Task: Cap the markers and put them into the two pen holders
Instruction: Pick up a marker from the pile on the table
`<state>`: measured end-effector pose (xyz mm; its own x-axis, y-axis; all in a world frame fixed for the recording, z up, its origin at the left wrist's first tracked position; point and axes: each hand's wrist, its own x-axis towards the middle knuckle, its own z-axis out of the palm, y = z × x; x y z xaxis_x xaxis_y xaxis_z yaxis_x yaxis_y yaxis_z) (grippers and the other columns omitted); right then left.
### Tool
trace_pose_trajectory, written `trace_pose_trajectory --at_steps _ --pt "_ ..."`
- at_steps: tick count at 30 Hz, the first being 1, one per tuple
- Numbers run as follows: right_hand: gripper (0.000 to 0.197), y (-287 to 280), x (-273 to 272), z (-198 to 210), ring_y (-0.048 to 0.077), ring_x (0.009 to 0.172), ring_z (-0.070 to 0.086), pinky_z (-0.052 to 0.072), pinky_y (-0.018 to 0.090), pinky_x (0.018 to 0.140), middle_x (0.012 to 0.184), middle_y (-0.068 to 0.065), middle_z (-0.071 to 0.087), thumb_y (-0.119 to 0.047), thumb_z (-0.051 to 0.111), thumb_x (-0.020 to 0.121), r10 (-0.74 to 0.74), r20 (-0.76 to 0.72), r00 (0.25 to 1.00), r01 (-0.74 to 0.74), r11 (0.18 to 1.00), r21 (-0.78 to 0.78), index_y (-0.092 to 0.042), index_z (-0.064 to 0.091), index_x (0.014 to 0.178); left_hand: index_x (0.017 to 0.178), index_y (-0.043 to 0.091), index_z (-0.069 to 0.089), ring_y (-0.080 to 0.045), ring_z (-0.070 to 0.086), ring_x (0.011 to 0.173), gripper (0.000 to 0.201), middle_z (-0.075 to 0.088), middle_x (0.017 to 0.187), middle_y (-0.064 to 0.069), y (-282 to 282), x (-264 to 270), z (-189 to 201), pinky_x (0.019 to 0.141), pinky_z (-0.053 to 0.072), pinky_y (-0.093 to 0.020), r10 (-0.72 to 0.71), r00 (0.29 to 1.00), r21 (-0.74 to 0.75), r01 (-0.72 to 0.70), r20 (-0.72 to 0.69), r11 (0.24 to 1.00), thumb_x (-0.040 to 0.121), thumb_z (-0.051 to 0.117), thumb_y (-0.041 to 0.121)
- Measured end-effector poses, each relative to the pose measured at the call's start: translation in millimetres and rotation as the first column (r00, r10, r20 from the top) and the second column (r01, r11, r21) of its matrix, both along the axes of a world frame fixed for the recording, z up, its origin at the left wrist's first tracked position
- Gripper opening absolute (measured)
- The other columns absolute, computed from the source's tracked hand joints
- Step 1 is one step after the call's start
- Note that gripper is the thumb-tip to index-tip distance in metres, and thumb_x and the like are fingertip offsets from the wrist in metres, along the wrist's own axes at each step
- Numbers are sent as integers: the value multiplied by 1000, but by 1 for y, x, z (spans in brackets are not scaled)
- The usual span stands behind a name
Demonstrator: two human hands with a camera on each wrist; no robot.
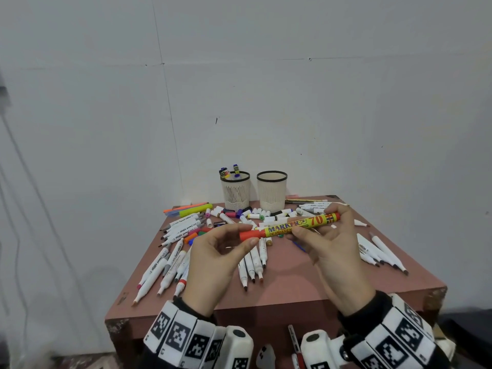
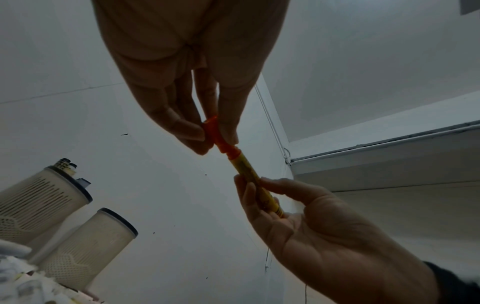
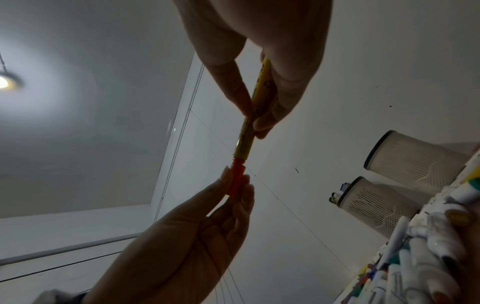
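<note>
The yellow marker (image 1: 298, 225) lies crosswise between both hands; the right hand (image 1: 330, 243) pinches its barrel, the left hand (image 1: 218, 254) pinches the red cap (image 1: 249, 234) on its left end; the 2 pen holders (image 1: 271, 191) stand beyond both hands.

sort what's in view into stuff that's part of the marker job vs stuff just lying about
Part of the job: yellow marker, red cap, left hand, right hand, two pen holders, loose markers, loose caps.

Just lying about: table, ceiling light.
</note>
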<state>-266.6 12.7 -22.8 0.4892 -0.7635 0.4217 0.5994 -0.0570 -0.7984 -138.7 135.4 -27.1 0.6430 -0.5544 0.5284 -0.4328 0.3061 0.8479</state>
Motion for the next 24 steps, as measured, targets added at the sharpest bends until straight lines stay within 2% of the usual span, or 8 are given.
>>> trace_pose_trajectory --at_steps 2,5,6,9,12,19,22,24 --pt "48 1 0 -1 31 80 66 57 34 74 88 27 61 10 69 73 15 14 1000 -15 1000 -13 -23 42 94 92 16 74 -9 69 83 23 74 86 5 1 -2 0 75 52 -16 -18 1000 3 18 12 1000 72 77 5" --pt "58 2 -1 -2 32 85 68 57 39 81 89 23 65 -30 91 47 36 27 999 -36 999 -36 -34 47 86 93 16 73 -7 69 87 23 74 88 6 1 -3 -1 77 52 -16 -41 999 -1 41 6 999 74 75 2" --pt "61 2 -2 -3 32 87 68 56 41 83 89 22 65 -33 91 46 26 20 999 -25 998 -53 -33 46 87 93 16 73 -6 69 87 23 74 88 7 1 -3 -1 77 52 -16 -37 999 2 37 15 999 74 74 2" --pt "50 3 0 -4 30 86 68 55 44 86 88 19 64 7 71 72 -21 26 999 25 990 -135 -21 36 94 93 15 73 -7 69 87 24 74 88 6 -1 -3 -4 77 52 -17 -26 999 -3 26 21 1000 76 72 -1" --pt "57 7 3 -6 24 80 67 56 31 79 88 23 62 28 55 75 -85 56 995 95 974 -205 -20 31 93 90 13 72 -13 71 76 23 75 82 0 -4 -6 -6 69 52 -17 -68 997 -23 67 -48 998 78 68 -6" --pt "74 6 8 -15 34 79 66 55 34 77 85 29 61 31 54 70 -146 161 976 192 926 -325 -40 39 86 89 9 71 -12 67 63 18 71 68 -7 -6 -7 -10 61 50 -17 -124 990 0 124 -62 992 84 62 -6" --pt "67 9 8 -15 32 78 67 55 35 77 82 23 63 24 56 69 -158 201 967 222 908 -356 -37 37 91 90 6 71 -12 64 61 15 70 67 -5 -8 -5 -9 61 49 -17 -138 989 9 139 -55 990 85 61 -4" --pt "68 10 7 -17 30 77 68 56 35 76 81 19 64 32 54 69 -185 232 955 265 885 -384 -27 31 95 89 4 70 -12 63 60 13 69 66 -4 -10 -4 -9 60 50 -18 -143 988 5 143 -52 990 85 61 -4"
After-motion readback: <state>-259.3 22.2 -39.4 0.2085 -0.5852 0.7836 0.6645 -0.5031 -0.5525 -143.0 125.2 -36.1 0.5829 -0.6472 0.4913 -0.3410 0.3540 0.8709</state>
